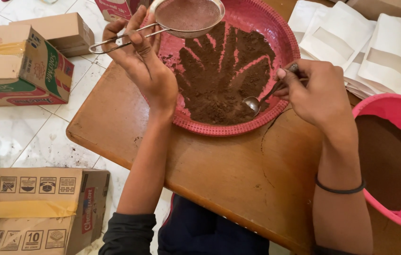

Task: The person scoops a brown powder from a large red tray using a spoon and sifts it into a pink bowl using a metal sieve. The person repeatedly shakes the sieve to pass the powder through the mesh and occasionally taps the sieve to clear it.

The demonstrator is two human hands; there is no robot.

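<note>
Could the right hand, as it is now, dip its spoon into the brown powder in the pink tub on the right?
Probably yes. The right hand holds the spoon over the red tray. The pink tub sits open beside that wrist, with nothing between them.

tray (pixel 289 45) red | powder (pixel 219 89) dark brown | pouches (pixel 375 42) white | basin (pixel 375 106) pink

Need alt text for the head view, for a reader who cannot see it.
The left hand holds a wire sieve over a red tray of brown powder, while the right hand dips a metal spoon into it. The tray sits on a wooden table.
</note>
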